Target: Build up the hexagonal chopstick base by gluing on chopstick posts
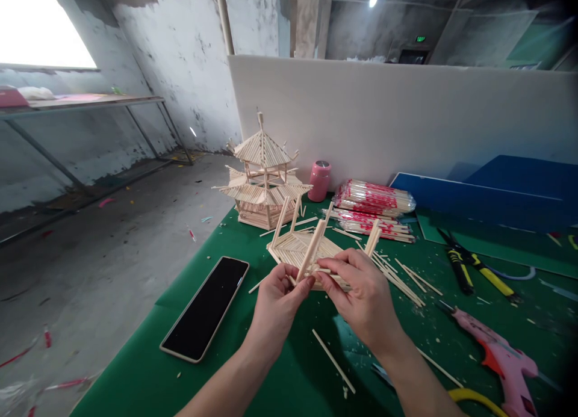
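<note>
A six-sided platform (286, 248) of pale wooden sticks, with upright posts at its corners, is in front of me. My left hand (275, 308) is closed at the platform's near edge, thumb and fingers pinching the foot of the nearest post (311, 248). Close beside it, my right hand (363, 290) pinches a short wooden stick (323, 271) against the same corner. The fingers hide part of the joint there. Behind the platform stands a pagoda model (263, 191) of the same sticks, with two tiers of roof.
A phone (205, 308) lies left of my hands. Loose sticks (397, 278), pliers (474, 266) and a pink glue gun (492, 351) lie to the right on the green tabletop (180, 293). Bagged sticks (374, 200) and a pink jar (320, 181) stand before a white panel (397, 116).
</note>
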`<state>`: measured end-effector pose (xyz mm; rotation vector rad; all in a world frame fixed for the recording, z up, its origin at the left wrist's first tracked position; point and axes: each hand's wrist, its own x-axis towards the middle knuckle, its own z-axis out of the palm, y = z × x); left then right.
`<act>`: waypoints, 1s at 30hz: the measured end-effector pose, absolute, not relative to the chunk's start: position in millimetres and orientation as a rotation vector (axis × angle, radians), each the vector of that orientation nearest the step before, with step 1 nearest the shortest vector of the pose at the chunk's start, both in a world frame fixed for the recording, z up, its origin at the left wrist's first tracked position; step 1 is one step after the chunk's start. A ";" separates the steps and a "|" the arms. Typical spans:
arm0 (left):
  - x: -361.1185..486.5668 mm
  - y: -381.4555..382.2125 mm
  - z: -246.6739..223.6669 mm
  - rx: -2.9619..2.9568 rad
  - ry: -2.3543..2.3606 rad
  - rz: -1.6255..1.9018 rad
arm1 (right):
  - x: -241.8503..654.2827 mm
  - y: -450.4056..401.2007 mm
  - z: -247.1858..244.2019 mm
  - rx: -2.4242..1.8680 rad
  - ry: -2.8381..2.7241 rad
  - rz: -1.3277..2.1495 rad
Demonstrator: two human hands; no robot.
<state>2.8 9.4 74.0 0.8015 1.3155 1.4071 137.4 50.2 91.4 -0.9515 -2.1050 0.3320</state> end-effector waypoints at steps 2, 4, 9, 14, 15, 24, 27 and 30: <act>3.1 9.0 74.0 0.803 1.320 1.408 | 137.7 49.7 91.0 -0.952 -2.102 0.336; 3.3 8.5 73.9 0.806 1.323 1.404 | 137.6 49.3 90.8 -0.955 -2.100 0.341; 3.1 8.5 72.1 0.806 1.327 1.395 | 135.9 49.2 92.0 -0.947 -2.109 0.329; 1.9 6.6 65.7 0.798 1.259 1.413 | 140.1 44.4 93.6 -0.943 -2.132 0.240; 1.4 5.1 63.4 0.793 1.252 1.412 | 143.5 41.9 92.9 -0.946 -2.127 0.230; -2.6 -13.0 32.9 0.744 1.263 1.306 | 198.7 4.4 52.4 -1.237 -1.881 0.438; -2.3 -12.2 31.4 0.717 1.263 1.311 | 208.5 -1.2 35.0 -1.393 -1.739 0.520; -2.5 -7.9 38.0 0.706 1.234 1.330 | 209.6 0.9 25.6 -1.456 -1.635 0.630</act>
